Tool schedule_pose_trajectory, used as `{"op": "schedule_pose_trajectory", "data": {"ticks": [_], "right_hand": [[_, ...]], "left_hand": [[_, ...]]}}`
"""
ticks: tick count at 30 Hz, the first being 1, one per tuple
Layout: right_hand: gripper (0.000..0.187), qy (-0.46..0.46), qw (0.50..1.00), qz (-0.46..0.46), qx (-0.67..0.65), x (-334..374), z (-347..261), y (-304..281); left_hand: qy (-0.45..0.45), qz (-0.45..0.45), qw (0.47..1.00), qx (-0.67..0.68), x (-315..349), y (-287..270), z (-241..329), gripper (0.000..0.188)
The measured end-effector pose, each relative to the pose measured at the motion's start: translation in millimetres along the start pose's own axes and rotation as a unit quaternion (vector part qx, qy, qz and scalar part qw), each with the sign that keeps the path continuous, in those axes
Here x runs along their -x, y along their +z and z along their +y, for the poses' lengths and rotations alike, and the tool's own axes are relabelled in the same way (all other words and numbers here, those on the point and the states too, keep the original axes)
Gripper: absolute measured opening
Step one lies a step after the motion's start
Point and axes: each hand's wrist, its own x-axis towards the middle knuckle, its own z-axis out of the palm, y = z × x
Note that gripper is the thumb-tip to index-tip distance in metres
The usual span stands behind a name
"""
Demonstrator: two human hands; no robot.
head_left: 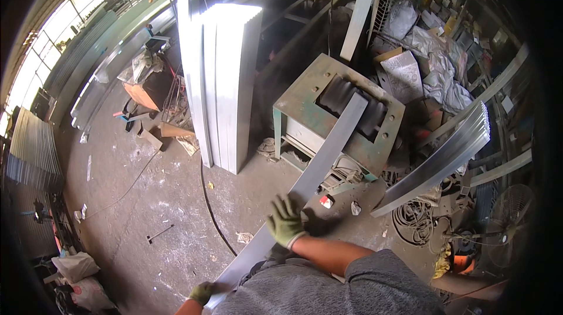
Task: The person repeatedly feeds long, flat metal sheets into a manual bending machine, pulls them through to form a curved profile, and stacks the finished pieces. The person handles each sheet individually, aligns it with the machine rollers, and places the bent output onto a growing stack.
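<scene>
A long, flat silver metal bar slants from my body up to a worn green machine. Its far end lies over the dark rollers in the machine's top. My right hand, in a green work glove, rests on the bar in front of my waist with its fingers spread. At the lower edge, my left hand, gloved alike, closes on the bar's side near its close end. The fingertips of that hand are partly hidden.
Tall stacks of shiny metal profiles stand left of the machine. More profiles lean at the right, near coiled cable and a fan. A black cable crosses the floor. Scrap and sacks lie at the back right.
</scene>
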Motion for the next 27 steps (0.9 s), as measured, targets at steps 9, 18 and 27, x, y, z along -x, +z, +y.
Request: {"op": "schedule_pose_trajectory", "data": {"ticks": [9,18,27], "right_hand": [[0.063,0.039,0.986,0.108,0.119,-147.0,229.2,-97.8],[0.062,0.151,0.978,0.141,-0.031,-8.1,249.1,-94.3],[0.050,0.204,0.961,0.184,-0.005,72.7,290.6,-140.1]], "left_hand": [[0.102,-0.012,0.991,-0.082,-168.9,4.0,364.8,0.076],[0.189,-0.016,0.981,-0.044,-327.8,22.4,651.8,0.082],[0.226,0.040,0.969,-0.095,-416.7,30.4,828.4,0.090]]}}
